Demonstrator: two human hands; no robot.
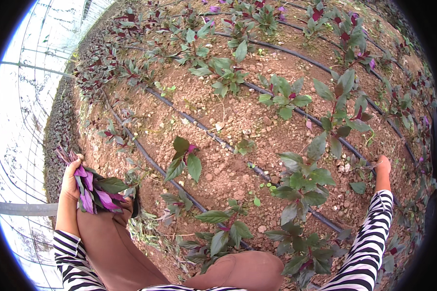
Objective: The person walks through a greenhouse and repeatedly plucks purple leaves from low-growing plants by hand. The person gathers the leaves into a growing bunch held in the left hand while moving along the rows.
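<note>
My left hand (71, 183) is at the left, above my thigh, closed around a bunch of cut leafy stems (101, 192). The leaves are green on one face and purple on the other; the stem ends point up and away from me. Far out to the right, my right hand (383, 165) reaches down to the soil beside a black drip hose (357, 154). Thin dry stems (360, 166) lie at its fingertips. Its fingers are mostly turned from view, so any grip on them is unclear. A leafy plant (306, 178) grows left of that hand.
Several black drip hoses (200, 125) cross the reddish, crumbly soil (218, 178). Purple-green plants (227, 74) grow in rows along them. My bent knee (244, 271) is close to a low plant (222, 232). A pale mesh wall (18, 120) with a metal pipe (25, 209) borders the left.
</note>
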